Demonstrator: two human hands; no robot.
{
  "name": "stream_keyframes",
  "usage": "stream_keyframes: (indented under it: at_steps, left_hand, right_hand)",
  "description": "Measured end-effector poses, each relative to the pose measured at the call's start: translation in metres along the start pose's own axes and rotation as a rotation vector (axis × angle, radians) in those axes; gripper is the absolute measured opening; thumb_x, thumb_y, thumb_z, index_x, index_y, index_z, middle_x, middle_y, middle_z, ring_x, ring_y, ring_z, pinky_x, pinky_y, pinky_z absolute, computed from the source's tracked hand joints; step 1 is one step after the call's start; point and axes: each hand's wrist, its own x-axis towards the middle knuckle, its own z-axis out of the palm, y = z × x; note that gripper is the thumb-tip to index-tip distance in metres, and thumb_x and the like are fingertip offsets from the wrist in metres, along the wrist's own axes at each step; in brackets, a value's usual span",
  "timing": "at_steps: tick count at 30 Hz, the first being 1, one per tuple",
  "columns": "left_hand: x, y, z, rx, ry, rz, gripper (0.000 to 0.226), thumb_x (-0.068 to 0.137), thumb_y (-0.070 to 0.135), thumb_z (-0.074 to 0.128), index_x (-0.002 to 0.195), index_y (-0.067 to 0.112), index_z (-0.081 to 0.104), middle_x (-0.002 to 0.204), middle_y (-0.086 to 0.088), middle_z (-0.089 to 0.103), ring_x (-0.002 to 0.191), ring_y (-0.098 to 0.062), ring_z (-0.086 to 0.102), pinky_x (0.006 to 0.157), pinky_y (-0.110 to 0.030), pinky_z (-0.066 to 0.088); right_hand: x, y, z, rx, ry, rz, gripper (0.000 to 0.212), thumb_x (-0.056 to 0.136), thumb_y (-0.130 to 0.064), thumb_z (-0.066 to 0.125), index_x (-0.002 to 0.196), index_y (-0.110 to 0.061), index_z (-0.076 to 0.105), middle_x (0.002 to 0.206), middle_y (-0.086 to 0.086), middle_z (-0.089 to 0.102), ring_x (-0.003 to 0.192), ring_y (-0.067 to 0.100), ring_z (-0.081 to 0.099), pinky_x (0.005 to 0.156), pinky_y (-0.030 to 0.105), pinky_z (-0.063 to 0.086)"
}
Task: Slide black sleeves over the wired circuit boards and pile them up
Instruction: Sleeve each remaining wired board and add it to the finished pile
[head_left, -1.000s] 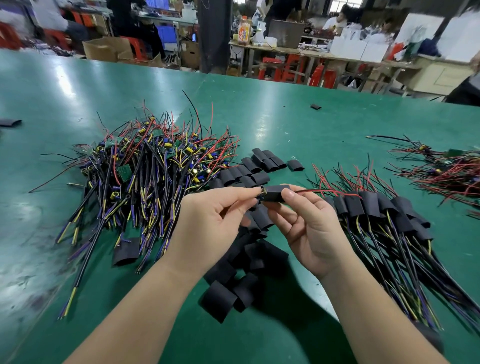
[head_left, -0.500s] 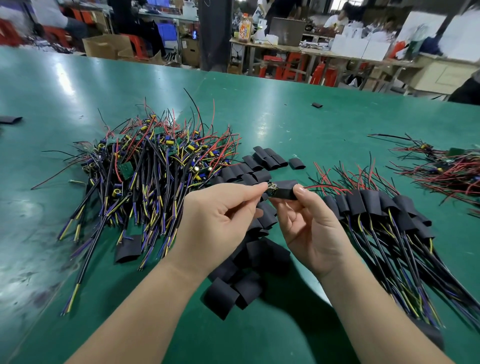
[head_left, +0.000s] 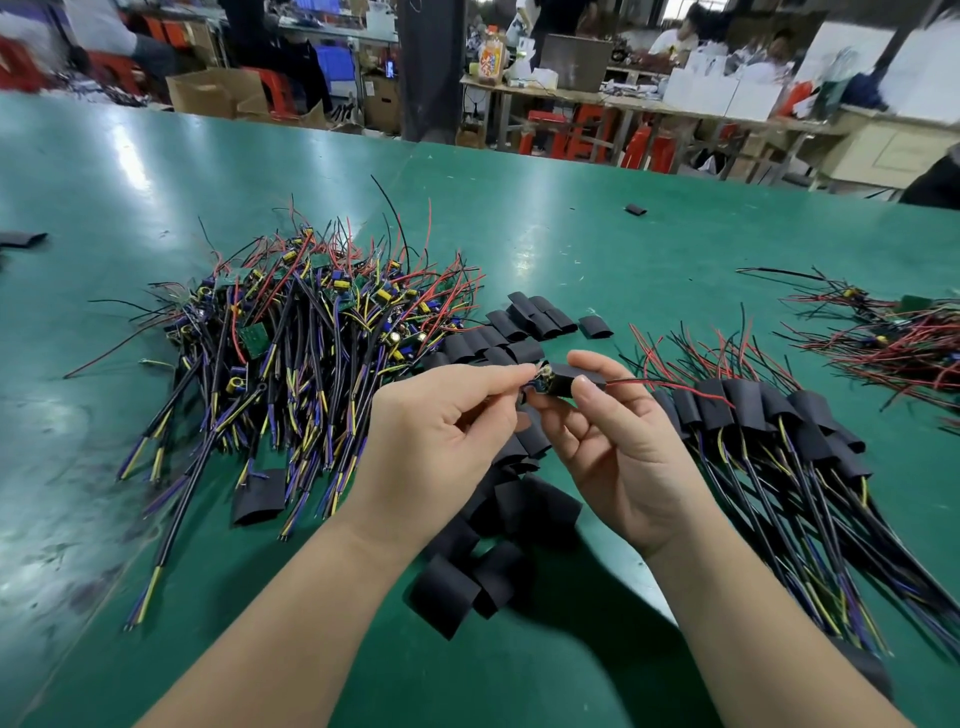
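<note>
While both hands hover over the near middle of the green tabletop (head_left: 519, 234), the left hand (head_left: 441, 436) pinches the end of a small circuit board (head_left: 540, 385) between thumb and forefinger. The right hand (head_left: 618, 457) has its thumb and fingertips curled round a black sleeve (head_left: 571, 378). The board's mostly inside already, just a bit poking out the sleeve's left mouth, and a red wire (head_left: 670, 387) trails out the right end.

Under the hands there's a loose heap of empty sleeves (head_left: 519, 514) running toward the near edge. A big tangle of bare wired boards (head_left: 311, 332) sits toward the left edge. The finished sleeved ones (head_left: 779, 431) are fanned out on the right side, with another wire bundle (head_left: 893, 338) at the right edge. One stray sleeve piece (head_left: 636, 210) lies way off toward the far edge.
</note>
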Motion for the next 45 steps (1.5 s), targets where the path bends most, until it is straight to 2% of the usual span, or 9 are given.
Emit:
stream_keyframes:
  at_steps: [6,10,14,23,32,38,42,44,45]
  left_hand:
    - [0.000,0.002,-0.001,0.019,0.000,0.014,0.026,0.085,-0.003,0.061,0.105,0.012,0.071,0.095,0.004,0.072,0.078,-0.004,0.071,0.070,-0.025,0.058]
    - [0.001,0.001,-0.003,0.165,-0.008,0.114,0.025,0.083,-0.007,0.063,0.104,0.005,0.072,0.094,0.004,0.070,0.084,0.000,0.068,0.076,-0.016,0.053]
    - [0.001,0.000,-0.004,0.251,-0.029,0.176,0.025,0.080,-0.006,0.064,0.103,0.003,0.073,0.097,-0.001,0.072,0.089,-0.009,0.069,0.079,-0.029,0.056]
    - [0.001,-0.001,-0.002,0.208,0.028,0.125,0.017,0.079,0.001,0.070,0.094,0.009,0.076,0.093,0.005,0.073,0.085,-0.003,0.069,0.076,-0.025,0.056]
    - [0.001,0.007,0.003,-0.204,-0.015,-0.195,0.017,0.075,-0.004,0.075,0.086,0.009,0.075,0.095,0.001,0.075,0.079,-0.012,0.071,0.069,-0.024,0.057]
    - [0.011,0.013,-0.009,-0.350,0.033,-0.386,0.014,0.084,0.024,0.068,0.087,0.012,0.075,0.086,-0.003,0.075,0.068,-0.023,0.073,0.052,-0.024,0.056]
    - [0.024,-0.006,-0.032,0.019,0.324,-0.478,0.015,0.091,0.016,0.059,0.082,0.019,0.072,0.078,-0.001,0.073,0.063,-0.013,0.070,0.053,-0.019,0.053]
    - [0.025,-0.021,-0.045,0.518,0.299,-0.420,0.015,0.087,0.018,0.061,0.098,0.018,0.070,0.094,-0.002,0.070,0.083,-0.011,0.066,0.077,-0.016,0.049]
    - [0.024,-0.029,-0.051,0.743,0.246,-0.405,0.025,0.085,0.022,0.062,0.109,0.015,0.067,0.106,-0.006,0.065,0.097,-0.018,0.061,0.089,-0.025,0.043]
  right_hand:
    - [0.000,-0.001,-0.001,-0.009,-0.009,0.007,0.037,0.048,-0.020,0.091,0.082,-0.019,0.076,0.088,0.010,0.074,0.078,0.021,0.073,0.064,0.022,0.056]
    - [-0.001,-0.004,0.001,-0.102,0.028,-0.024,0.023,0.067,-0.018,0.072,0.089,-0.022,0.078,0.089,0.005,0.074,0.080,0.018,0.073,0.065,0.022,0.055]
    - [-0.003,-0.002,0.004,-0.140,0.030,0.001,0.027,0.082,-0.029,0.055,0.097,-0.025,0.077,0.104,0.005,0.073,0.084,0.014,0.071,0.068,0.023,0.055]
    - [-0.002,0.001,0.007,-0.092,0.090,0.026,0.042,0.068,-0.010,0.069,0.110,-0.015,0.067,0.076,0.004,0.069,0.070,0.016,0.069,0.064,0.021,0.055]
    - [0.000,-0.010,0.009,0.099,0.156,0.113,0.032,0.065,-0.003,0.068,0.093,-0.013,0.056,0.078,0.008,0.070,0.067,0.018,0.070,0.060,0.025,0.057]
    - [0.001,-0.030,0.014,0.181,0.296,0.081,0.021,0.065,-0.006,0.063,0.084,-0.009,0.054,0.070,0.012,0.071,0.059,0.015,0.070,0.050,0.016,0.054]
    - [0.002,-0.056,-0.004,0.012,0.408,0.045,0.024,0.068,-0.011,0.064,0.090,-0.009,0.055,0.067,0.003,0.070,0.057,0.007,0.067,0.049,0.009,0.046]
    - [0.002,-0.064,-0.019,-0.155,0.487,-0.019,0.014,0.080,-0.001,0.061,0.090,-0.010,0.057,0.061,0.003,0.068,0.052,0.008,0.065,0.043,0.010,0.043]
    - [0.002,-0.068,-0.026,-0.224,0.521,-0.072,0.012,0.085,0.003,0.058,0.089,-0.009,0.058,0.058,0.003,0.066,0.049,0.008,0.062,0.042,0.010,0.044]
